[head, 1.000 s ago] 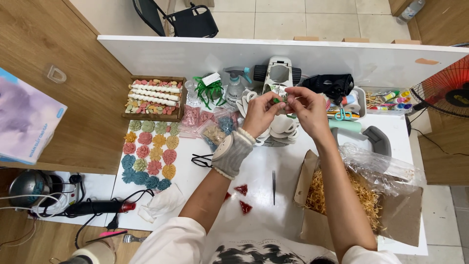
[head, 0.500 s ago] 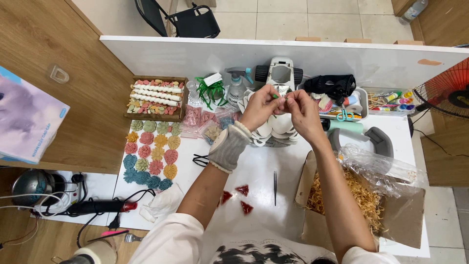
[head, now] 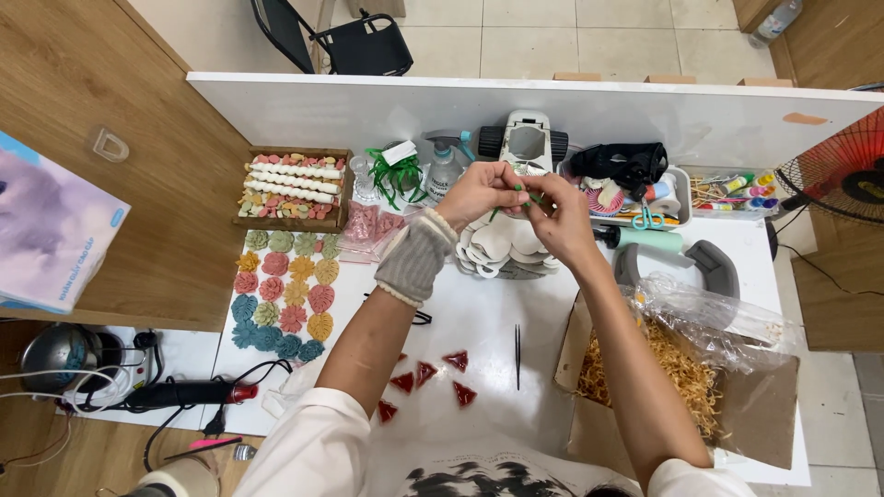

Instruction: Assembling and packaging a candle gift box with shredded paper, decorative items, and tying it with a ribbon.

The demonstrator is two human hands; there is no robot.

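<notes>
Both hands pinch one thin green strand point(head: 525, 195): left hand point(head: 481, 191) and right hand point(head: 560, 216) meet fingertip to fingertip. Directly beneath the grip lies a stack of white petal-shaped pieces point(head: 497, 247). Risk: uneven pull could snap or drop the strand among them.

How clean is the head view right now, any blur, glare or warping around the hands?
Head view: evenly lit with soft shadows and no strong glare on the white table; left hand and right hand reasonably sharp, though the small green piece they pinch is too tiny to resolve; wide-angle bending at the edges, by the fan.
</notes>
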